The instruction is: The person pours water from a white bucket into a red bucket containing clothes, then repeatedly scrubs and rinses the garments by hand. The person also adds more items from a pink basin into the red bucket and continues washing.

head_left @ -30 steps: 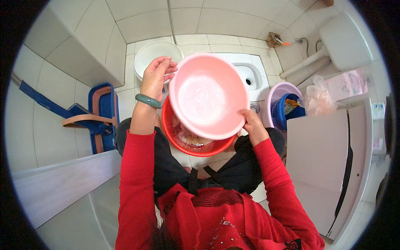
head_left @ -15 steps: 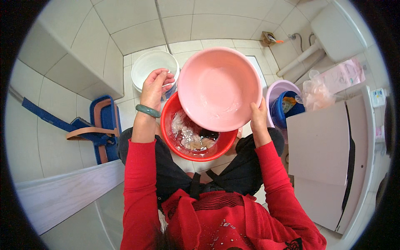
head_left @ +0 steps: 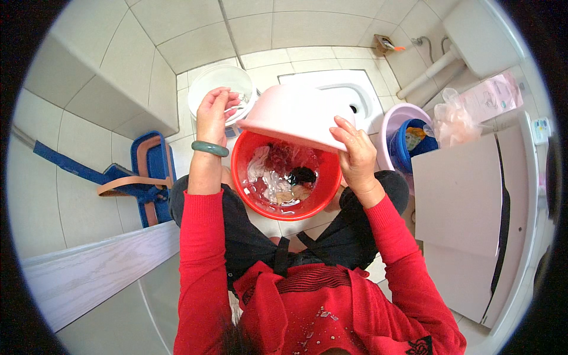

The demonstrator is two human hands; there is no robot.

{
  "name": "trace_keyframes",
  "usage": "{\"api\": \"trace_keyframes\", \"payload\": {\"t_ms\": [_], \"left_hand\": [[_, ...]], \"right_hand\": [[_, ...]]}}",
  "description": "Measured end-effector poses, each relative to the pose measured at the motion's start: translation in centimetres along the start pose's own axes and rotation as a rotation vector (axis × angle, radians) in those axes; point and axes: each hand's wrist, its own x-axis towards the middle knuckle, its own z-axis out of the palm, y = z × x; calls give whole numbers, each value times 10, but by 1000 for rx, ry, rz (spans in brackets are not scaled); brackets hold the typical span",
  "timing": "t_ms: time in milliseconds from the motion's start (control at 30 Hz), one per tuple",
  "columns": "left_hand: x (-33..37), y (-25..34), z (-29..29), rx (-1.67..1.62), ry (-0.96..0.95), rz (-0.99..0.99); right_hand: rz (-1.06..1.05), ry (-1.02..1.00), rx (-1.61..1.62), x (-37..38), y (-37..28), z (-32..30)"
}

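Observation:
My right hand [head_left: 355,151] grips the rim of a pink plastic basin [head_left: 296,115], which is tilted steeply on its side above a red tub [head_left: 328,174]. Its pale outer wall and base face away from me. Wet clothes [head_left: 275,183], whitish, tan and dark, lie in water in the red tub between my knees. Raised to the left of the basin, my left hand [head_left: 214,112] has loosely bent fingers, some apart, and touches nothing I can make out. Behind it stands a white bucket [head_left: 198,89]; something whitish shows near my fingertips, too unclear to name.
A white squat toilet [head_left: 370,97] is set in the tiled floor beyond the basin. On the right stand a lilac tub [head_left: 384,136] with a blue bucket [head_left: 402,157] inside, and a white cabinet [head_left: 455,207]. A blue and brown dustpan-like tool [head_left: 142,171] leans at the left wall.
The pink basin has tipped from face-up to on its side over the red tub, uncovering the squat toilet. My right hand turned with it; my left hand moved slightly away from the basin.

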Motion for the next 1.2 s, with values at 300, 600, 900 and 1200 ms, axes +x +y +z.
{"api": "trace_keyframes", "payload": {"t_ms": [300,600,900,1200], "left_hand": [[1,-2,0,-7,-7,-36],[1,-7,4,19,-64,-59],[0,-14,8,63,-76,-89],[1,-32,26,137,-123,-157]], "right_hand": [[283,281,5,6,59,-35],[570,316,-201,-65,160,-84],[823,-204,-588,-256,156,-105],[1611,-142,-560,-499,155,-158]]}}
